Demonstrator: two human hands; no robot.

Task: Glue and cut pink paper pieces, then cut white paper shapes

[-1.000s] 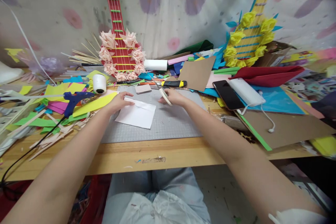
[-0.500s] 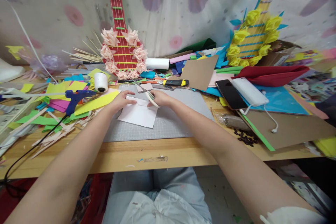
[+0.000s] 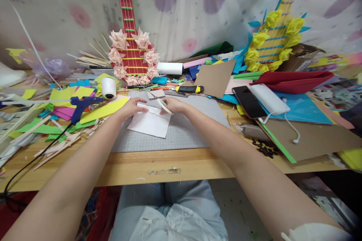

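Note:
A white sheet of paper (image 3: 149,123) lies slightly skewed on the grey cutting mat (image 3: 186,135), a crease running along its far edge. My left hand (image 3: 132,108) holds the paper's far left edge between thumb and fingers. At the far right corner my right hand (image 3: 173,105) is closed round the white-handled scissors (image 3: 164,107), their blades pointing away to the left. The fingers partly hide the handles. Just beyond the hands, a small pale piece of card (image 3: 157,93) rests on the mat.
Behind the mat lies a yellow-black utility knife (image 3: 189,89). A blue glue gun (image 3: 80,107) and paper scraps crowd the left. A phone (image 3: 248,101) and white power bank (image 3: 268,98) lie right. Red (image 3: 132,58) and yellow (image 3: 270,45) flower-trimmed paper guitars stand behind.
The paper and both hands have shifted very slightly to the right. The grip of each hand looks the same.

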